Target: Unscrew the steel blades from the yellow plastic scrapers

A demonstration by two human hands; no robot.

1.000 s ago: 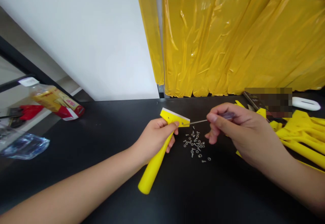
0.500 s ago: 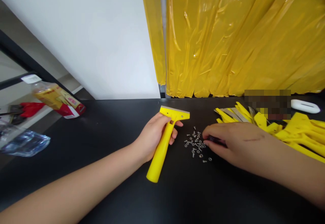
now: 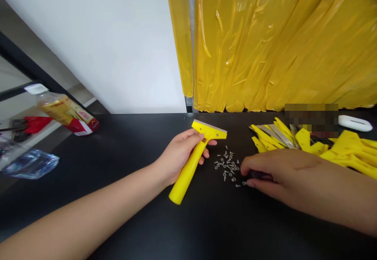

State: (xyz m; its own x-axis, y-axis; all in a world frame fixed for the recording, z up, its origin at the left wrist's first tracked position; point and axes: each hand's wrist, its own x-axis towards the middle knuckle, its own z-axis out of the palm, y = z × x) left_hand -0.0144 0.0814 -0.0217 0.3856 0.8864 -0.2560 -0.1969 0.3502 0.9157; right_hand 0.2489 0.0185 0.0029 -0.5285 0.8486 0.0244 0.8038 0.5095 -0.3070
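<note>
My left hand [image 3: 185, 150] is closed round the neck of a yellow scraper [image 3: 188, 173]. Its head, with a grey blade along the far edge, points away from me, and the handle slants down towards me. Small metal screws and nuts [image 3: 229, 165] lie loosely heaped on the black table, right of the scraper. Just beside them is my right hand [image 3: 273, 169], its thumb tip at a single nut [image 3: 244, 183]. A dark, smooth object [image 3: 262, 176] shows in the curl of this hand; most of it is hidden, so its kind is unclear.
Yellow scraper parts [image 3: 344, 150] and flat strips [image 3: 271, 134] are piled behind my right hand, with a white case [image 3: 355, 123] beyond. A drink bottle [image 3: 69, 110] and clear plastic [image 3: 32, 163] are at left. Yellow-wrapped stock [image 3: 250, 48] stands along the back.
My right hand has shifted right and slightly nearer, to the outer edge of the screws and nuts. The scraper has moved a little right and its head has turned slightly clockwise.
</note>
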